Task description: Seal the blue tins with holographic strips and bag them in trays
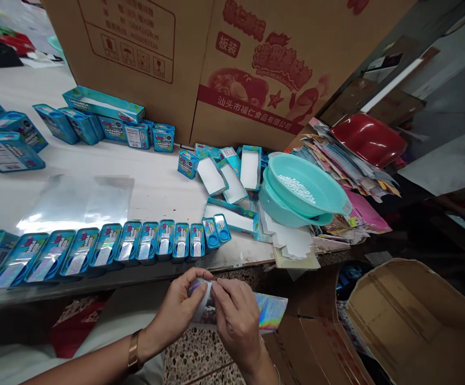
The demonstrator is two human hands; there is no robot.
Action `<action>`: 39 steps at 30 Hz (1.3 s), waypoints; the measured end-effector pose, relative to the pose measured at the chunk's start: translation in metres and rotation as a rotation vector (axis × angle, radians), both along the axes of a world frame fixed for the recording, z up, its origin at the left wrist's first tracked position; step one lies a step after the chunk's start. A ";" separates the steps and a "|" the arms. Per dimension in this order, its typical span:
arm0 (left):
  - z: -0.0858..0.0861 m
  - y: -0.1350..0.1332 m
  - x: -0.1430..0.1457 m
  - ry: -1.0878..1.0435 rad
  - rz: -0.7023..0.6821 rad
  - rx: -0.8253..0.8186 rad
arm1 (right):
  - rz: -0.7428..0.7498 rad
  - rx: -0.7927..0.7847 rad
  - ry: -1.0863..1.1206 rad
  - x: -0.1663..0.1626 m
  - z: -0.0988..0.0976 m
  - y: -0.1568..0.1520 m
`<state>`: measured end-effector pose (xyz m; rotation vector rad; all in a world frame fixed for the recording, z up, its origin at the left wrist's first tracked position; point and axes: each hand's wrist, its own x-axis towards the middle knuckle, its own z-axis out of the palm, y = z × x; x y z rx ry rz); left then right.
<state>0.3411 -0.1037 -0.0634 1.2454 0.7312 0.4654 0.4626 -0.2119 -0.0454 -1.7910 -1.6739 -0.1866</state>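
Below the table's front edge, a holographic sticker sheet (271, 311) with a pale backing is held between both hands. My left hand (182, 302) pinches its left end between thumb and fingers. My right hand (238, 315) has its fingers closed on the sheet close to the left fingertips; the exact point of contact is partly hidden. Just beyond the hands, several blue candy boxes (148, 241) stand in a row along the table edge. Many of them have a shiny strip across the top. Two small boxes at the right end (217, 231) show round blue circles.
Clear plastic sheets (82, 200) lie on the white table (156, 187). Open blue trays (234, 182) and more blue boxes (138, 136) stand before a large cardboard carton (184, 69). Turquoise basins (328, 187) hold white pellets. An open carton (412, 315) sits at lower right.
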 end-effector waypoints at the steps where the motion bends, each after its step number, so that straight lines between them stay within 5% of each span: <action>1: 0.000 0.000 0.000 0.001 0.002 -0.002 | -0.004 0.000 0.013 -0.001 0.000 0.000; 8: -0.004 0.007 0.005 -0.005 -0.026 0.104 | -0.051 -0.150 0.188 -0.001 0.007 0.004; 14: -0.027 0.014 0.014 0.112 0.053 -0.264 | 0.107 -0.195 0.036 0.016 0.044 0.000; 20: -0.012 0.009 0.005 -0.168 -0.145 0.060 | 0.172 -0.387 0.144 0.049 0.075 0.034; 23: -0.004 0.009 0.014 -0.118 -0.167 0.113 | 0.221 -0.425 0.132 0.063 0.076 0.062; 29: -0.005 0.007 0.049 -0.032 0.043 -0.112 | 0.233 -0.421 0.015 0.077 0.069 0.104; 39: -0.004 0.000 0.070 -0.098 0.186 -0.161 | 0.300 -0.398 -0.188 0.091 0.063 0.129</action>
